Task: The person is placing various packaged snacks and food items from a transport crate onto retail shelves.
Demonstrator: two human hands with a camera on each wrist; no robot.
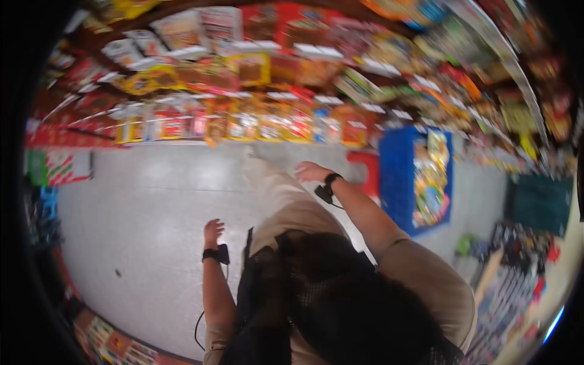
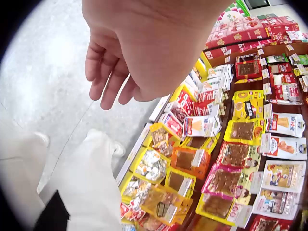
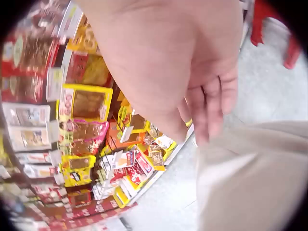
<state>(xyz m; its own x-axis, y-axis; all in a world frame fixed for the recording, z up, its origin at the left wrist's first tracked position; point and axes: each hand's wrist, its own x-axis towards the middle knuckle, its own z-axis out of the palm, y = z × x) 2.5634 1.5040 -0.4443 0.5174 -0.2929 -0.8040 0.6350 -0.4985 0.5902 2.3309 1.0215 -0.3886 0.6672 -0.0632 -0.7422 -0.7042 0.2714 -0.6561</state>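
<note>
Left hand (image 1: 213, 231) and right hand (image 1: 311, 172) hang relaxed, empty, before the snack shelf (image 1: 255, 125); nothing taken from it yet

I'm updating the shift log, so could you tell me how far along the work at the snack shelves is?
Done: nothing shows as taken or placed; the left hand and right hand are both empty, fingers relaxed. In hand: both are near the snack shelves, the right raised towards them. Left: seemingly all the handling, since the packets lie untouched.
</note>
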